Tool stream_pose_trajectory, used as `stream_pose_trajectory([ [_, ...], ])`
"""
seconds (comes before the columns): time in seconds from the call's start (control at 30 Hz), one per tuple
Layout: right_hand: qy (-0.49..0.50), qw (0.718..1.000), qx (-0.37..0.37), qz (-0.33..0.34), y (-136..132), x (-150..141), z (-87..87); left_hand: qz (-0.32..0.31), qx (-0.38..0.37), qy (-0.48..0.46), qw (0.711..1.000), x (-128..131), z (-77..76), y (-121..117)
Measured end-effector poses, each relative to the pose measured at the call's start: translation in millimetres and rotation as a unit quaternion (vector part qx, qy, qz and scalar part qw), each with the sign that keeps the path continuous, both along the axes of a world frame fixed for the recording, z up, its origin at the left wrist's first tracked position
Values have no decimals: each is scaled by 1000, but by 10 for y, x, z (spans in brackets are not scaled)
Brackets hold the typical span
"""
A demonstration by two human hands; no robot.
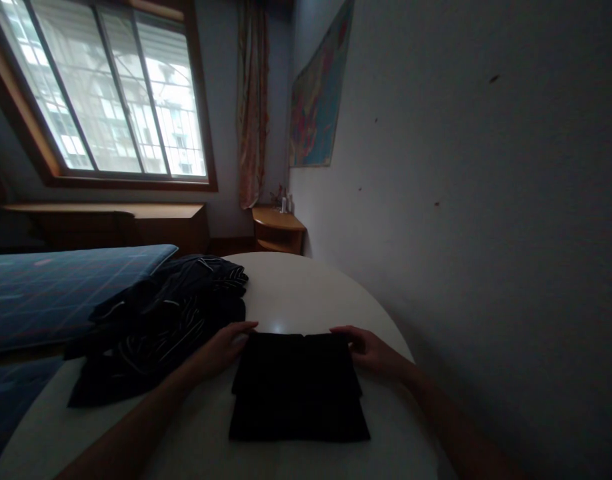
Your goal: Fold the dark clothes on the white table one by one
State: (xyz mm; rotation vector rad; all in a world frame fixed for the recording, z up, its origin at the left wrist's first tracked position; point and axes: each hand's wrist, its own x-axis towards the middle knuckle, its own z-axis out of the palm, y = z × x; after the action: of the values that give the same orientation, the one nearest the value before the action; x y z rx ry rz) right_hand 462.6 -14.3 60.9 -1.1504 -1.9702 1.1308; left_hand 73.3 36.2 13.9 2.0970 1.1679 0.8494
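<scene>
A folded black garment (pixel 299 387) lies flat on the round white table (pixel 306 287), its layers stepped so that the lower one sticks out toward me. What kind of garment it is I cannot make out in the dim light. My left hand (pixel 231 345) has its fingers closed at the far left corner. At the far right corner, my right hand (pixel 369 348) pinches the edge between thumb and fingers. To the left of my left hand is a loose heap of dark clothes (pixel 171 313) with white stripes.
Against the table's left side stands a bed with a blue checked cover (pixel 61 287). A wall (pixel 461 267) runs close along the right. Farther back are a low wooden cabinet (pixel 171 212), a corner shelf (pixel 279 219) with small bottles, a curtain and a window.
</scene>
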Motion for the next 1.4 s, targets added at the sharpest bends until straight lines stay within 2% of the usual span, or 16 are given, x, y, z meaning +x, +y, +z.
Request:
stream_pose_trajectory([
  [0.4, 31, 999, 1, 13, 56, 28, -74, 13, -1, -9, 1000, 17, -27, -6],
  [0.53, 29, 999, 27, -30, 116, 42, -155, 18, -16, -1, 1000, 43, 8, 19],
  [0.63, -1, 994, 78, -80, 168, 57, -221, 16, -18, 1, 1000, 66, 45, 18],
  [0.7, -23, 989, 114, -89, 189, 63, -218, 29, -11, 2, 1000, 84, 63, 5],
  [0.77, -64, 986, 126, -83, 197, 55, -143, 44, -9, 8, 999, 109, 90, -13],
  [0.83, -123, 980, 132, -87, 189, 11, 4, 66, -7, 13, 998, 154, 144, -39],
  [0.97, -193, 951, 190, -149, 97, -278, 324, 118, 80, -1, 990, 351, 339, -178],
  [1.0, -196, 948, 204, -147, 55, -390, 361, 110, 107, 5, 988, 422, 383, -239],
  [1.07, -218, 945, 224, -97, -39, -624, 354, 59, 131, 56, 988, 562, 426, -382],
  [1.17, -309, 929, 199, -43, -166, -867, 191, -27, 125, 178, 976, 702, 362, -572],
  [1.23, -352, 919, 173, -47, -215, -896, 68, -57, 107, 238, 964, 723, 279, -638],
  [1.3, -371, 913, 155, -65, -235, -832, -11, -60, 101, 263, 958, 708, 213, -657],
  [1.4, -381, 909, 132, -102, -233, -692, -27, -50, 114, 265, 956, 684, 177, -653],
])
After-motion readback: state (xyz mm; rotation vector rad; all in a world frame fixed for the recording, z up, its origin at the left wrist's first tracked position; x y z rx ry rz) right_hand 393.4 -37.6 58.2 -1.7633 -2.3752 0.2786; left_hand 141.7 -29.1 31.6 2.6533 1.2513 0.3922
